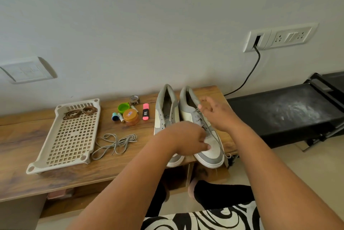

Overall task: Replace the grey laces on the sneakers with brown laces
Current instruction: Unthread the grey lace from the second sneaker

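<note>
Both sneakers (167, 116) on worktop (111, 164), right one still grey-laced; left hand (188, 137) presses its toe, right hand (216, 113) fingers loosely spread above; pulled grey lace (114, 143) beside tray (46, 162) holding brown laces (80, 112).

Wooden bench (22, 157) carries tray (46, 161), grey lace (115, 143), sneakers (167, 112), jar (130, 117).

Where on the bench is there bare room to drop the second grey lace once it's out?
Bare wood in front of the loose grey lace, between the tray and the left hand. Also the near-left strip of the bench, left of the tray. Crowded: the cluster around the orange jar and highlighter, and the sneakers at the right end.
</note>
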Motion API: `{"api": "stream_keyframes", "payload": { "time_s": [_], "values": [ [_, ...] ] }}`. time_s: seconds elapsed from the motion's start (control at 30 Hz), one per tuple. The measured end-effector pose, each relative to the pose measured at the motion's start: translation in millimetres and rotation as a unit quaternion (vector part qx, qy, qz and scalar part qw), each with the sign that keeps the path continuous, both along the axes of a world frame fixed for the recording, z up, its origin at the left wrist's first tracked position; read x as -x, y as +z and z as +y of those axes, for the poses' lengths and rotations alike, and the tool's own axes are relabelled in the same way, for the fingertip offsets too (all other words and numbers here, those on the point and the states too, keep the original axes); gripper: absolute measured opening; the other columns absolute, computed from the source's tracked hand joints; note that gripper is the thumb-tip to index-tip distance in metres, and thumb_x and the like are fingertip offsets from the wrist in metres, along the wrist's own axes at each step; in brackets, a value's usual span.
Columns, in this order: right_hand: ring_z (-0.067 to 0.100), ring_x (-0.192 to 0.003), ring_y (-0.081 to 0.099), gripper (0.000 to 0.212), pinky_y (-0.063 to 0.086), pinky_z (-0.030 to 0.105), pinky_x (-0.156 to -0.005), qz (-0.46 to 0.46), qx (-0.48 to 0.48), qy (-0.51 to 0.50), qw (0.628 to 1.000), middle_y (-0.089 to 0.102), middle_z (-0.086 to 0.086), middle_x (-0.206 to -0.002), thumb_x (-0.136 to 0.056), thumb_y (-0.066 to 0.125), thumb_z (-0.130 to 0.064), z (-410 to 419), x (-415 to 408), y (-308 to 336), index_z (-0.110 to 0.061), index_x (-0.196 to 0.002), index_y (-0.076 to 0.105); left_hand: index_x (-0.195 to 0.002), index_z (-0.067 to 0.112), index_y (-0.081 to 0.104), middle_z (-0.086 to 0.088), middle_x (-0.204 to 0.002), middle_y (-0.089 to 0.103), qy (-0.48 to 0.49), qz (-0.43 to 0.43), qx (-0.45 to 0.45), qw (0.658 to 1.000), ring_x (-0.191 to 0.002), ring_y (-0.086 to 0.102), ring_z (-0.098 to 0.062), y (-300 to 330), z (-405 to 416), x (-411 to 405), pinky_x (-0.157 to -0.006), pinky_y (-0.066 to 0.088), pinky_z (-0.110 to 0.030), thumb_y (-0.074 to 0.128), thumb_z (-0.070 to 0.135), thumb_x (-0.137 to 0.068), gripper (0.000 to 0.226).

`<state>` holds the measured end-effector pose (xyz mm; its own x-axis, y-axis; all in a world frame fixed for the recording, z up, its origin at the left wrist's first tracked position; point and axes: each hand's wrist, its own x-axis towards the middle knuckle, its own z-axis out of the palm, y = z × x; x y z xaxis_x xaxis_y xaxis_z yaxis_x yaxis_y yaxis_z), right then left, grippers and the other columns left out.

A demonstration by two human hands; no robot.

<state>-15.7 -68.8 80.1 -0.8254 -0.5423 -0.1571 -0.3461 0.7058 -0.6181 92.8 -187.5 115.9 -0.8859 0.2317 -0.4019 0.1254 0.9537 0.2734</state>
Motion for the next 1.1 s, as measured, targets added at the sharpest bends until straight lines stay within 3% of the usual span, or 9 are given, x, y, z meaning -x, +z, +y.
{"api": "stream_keyframes", "payload": {
  "time_s": [0.17, 0.33, 0.47, 0.57, 0.73, 0.83, 0.97, 1.03, 1.1],
  "values": [
    [0.003, -0.092, 0.055, 0.045, 0.033, 0.018, -0.064, -0.036, -0.025, 0.015, 0.999, 0.064, -0.003, -0.121, -0.100, 0.034, -0.057, -0.6, -5.4, -7.4, -0.030, -0.120, 0.063, -0.099, 0.016, 0.062, 0.000, -0.096, 0.061, -0.072, -0.052, -0.103, 0.991, -0.084, 0.052, -0.012, -3.2, 24.8, -7.3, -0.069, 0.037, -0.025, 0.055, 0.039, -0.098, 0.024],
    [0.015, -0.094, 0.063, 0.032, 0.050, 0.032, -0.078, -0.086, 0.092, -0.101, 0.987, 0.070, -0.001, -0.099, -0.093, 0.061, -0.046, 20.2, 18.1, -17.1, -0.017, -0.103, 0.072, -0.097, 0.020, 0.063, 0.004, -0.103, 0.061, 0.157, -0.015, -0.278, 0.948, -0.098, 0.055, -0.014, -38.2, -4.4, 12.1, -0.086, 0.043, -0.030, 0.062, 0.030, -0.095, 0.011],
    [0.014, -0.075, 0.064, 0.037, 0.053, 0.026, -0.069, -0.321, 0.295, -0.109, 0.893, 0.072, 0.005, -0.093, -0.080, 0.072, -0.033, 31.6, 16.4, -7.5, -0.004, -0.103, 0.069, -0.112, 0.021, 0.057, -0.005, -0.109, 0.063, 0.418, 0.008, -0.518, 0.746, -0.093, 0.059, -0.018, -59.6, -8.2, 31.4, -0.083, 0.049, -0.032, 0.058, 0.021, -0.098, 0.014],
    [0.004, -0.050, 0.045, 0.030, 0.045, 0.019, -0.054, -0.393, 0.351, -0.041, 0.849, 0.067, 0.000, -0.084, -0.080, 0.066, -0.031, 37.0, 13.6, 2.1, -0.008, -0.099, 0.068, -0.128, 0.027, 0.052, -0.008, -0.111, 0.062, 0.454, -0.054, -0.668, 0.587, -0.102, 0.057, -0.022, -69.7, 1.3, 41.5, -0.088, 0.048, -0.037, 0.054, 0.017, -0.100, 0.030],
    [0.003, -0.045, 0.034, 0.033, 0.029, 0.017, -0.044, -0.351, 0.300, -0.057, 0.885, 0.058, -0.002, -0.074, -0.081, 0.066, -0.036, 42.7, 19.2, -0.3, -0.009, -0.100, 0.066, -0.107, 0.016, 0.066, 0.002, -0.079, 0.066, 0.504, -0.051, -0.723, 0.469, -0.089, 0.058, -0.017, -68.4, 8.9, 44.8, -0.081, 0.045, -0.033, 0.059, 0.026, -0.097, 0.016],
    [0.013, -0.077, 0.052, 0.030, 0.039, 0.028, -0.064, -0.086, 0.103, -0.199, 0.971, 0.060, -0.003, -0.092, -0.090, 0.064, -0.045, 56.7, 30.3, -6.8, -0.018, -0.102, 0.067, -0.115, 0.009, 0.062, 0.002, -0.073, 0.053, 0.573, 0.050, -0.637, 0.512, -0.064, 0.048, -0.012, -58.0, -11.0, 43.5, -0.062, 0.043, -0.027, 0.060, 0.026, -0.096, 0.025],
    [0.027, -0.114, 0.046, 0.028, 0.041, 0.037, -0.085, 0.078, -0.019, -0.222, 0.972, 0.057, 0.007, -0.122, -0.092, 0.062, -0.041, 65.3, 35.0, -16.4, -0.023, -0.114, 0.065, -0.114, 0.016, 0.056, -0.002, -0.101, 0.060, 0.488, 0.218, -0.159, 0.830, -0.089, 0.061, -0.020, -54.2, -49.4, 32.5, -0.079, 0.056, -0.037, 0.060, 0.034, -0.094, 0.027],
    [0.031, -0.131, 0.033, 0.030, 0.036, 0.049, -0.103, 0.078, -0.023, -0.169, 0.982, 0.049, 0.006, -0.135, -0.091, 0.064, -0.041, 48.5, 31.6, -19.0, -0.031, -0.119, 0.063, -0.118, 0.017, 0.057, -0.007, -0.118, 0.050, 0.395, 0.298, -0.008, 0.869, -0.109, 0.051, -0.026, -58.0, -50.3, 30.6, -0.089, 0.048, -0.037, 0.062, 0.027, -0.092, 0.029],
    [0.027, -0.136, 0.030, 0.028, 0.032, 0.051, -0.109, 0.077, -0.005, -0.088, 0.993, 0.046, 0.000, -0.137, -0.090, 0.066, -0.039, 25.2, 23.5, -22.4, -0.036, -0.117, 0.062, -0.116, 0.018, 0.062, -0.006, -0.118, 0.048, 0.342, 0.336, -0.024, 0.877, -0.112, 0.045, -0.024, -60.5, -36.2, 32.9, -0.091, 0.044, -0.037, 0.063, 0.024, -0.091, 0.025]
  ]
}}
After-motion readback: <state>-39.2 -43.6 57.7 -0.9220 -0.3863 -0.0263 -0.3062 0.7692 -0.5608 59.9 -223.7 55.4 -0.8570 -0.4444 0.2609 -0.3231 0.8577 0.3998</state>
